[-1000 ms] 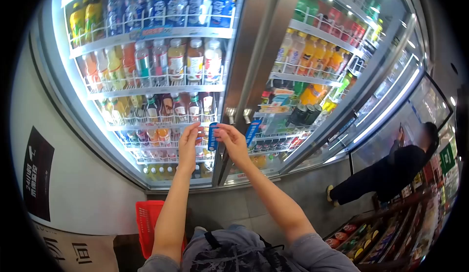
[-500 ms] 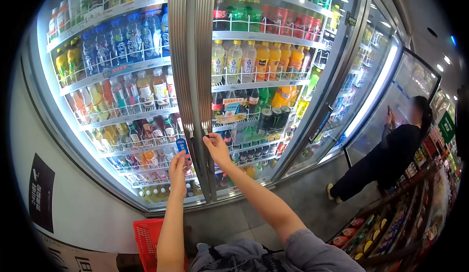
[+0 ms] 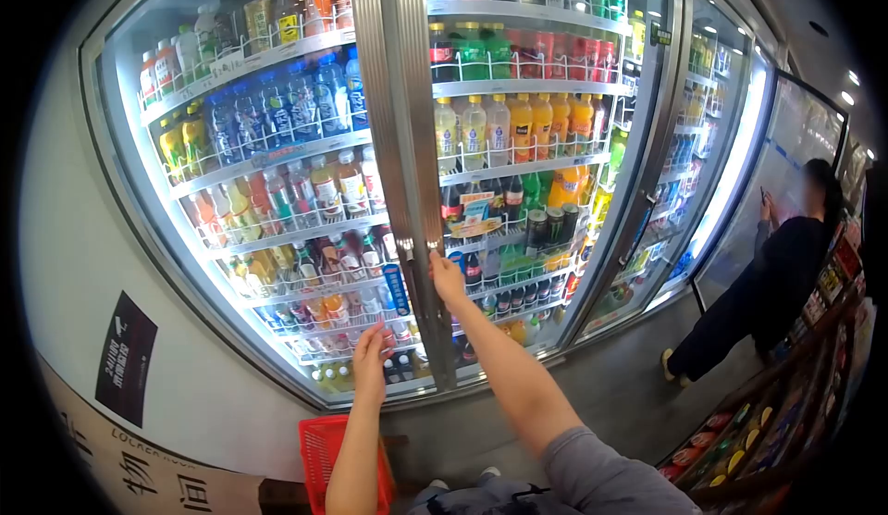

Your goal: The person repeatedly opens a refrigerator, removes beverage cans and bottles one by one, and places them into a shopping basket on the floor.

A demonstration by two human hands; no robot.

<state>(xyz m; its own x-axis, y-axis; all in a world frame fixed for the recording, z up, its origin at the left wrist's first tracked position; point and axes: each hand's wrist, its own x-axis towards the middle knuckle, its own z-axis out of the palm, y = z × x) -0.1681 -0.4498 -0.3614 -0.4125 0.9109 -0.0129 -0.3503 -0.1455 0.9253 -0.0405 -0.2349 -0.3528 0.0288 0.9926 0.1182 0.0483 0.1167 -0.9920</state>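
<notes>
From here the left door point(image 3: 383, 126) and right door point(image 3: 424, 126) look shut, bottles point(image 3: 472, 131) untouched behind glass. The right hand point(image 3: 448, 279) curls at the right door's inner edge, grip unclear; the left hand point(image 3: 370, 359), loosely open, hangs near the left door's lower inner corner.

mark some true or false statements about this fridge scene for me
1. The right hand is at the metal door frame. True.
2. The left hand holds a bottle. False: it holds no bottle.
3. The basket is blue. False: it is red.
4. The person at the right wears dark clothes. True.
5. The dark cans stand above the orange bottles. False: they stand below them.
</notes>
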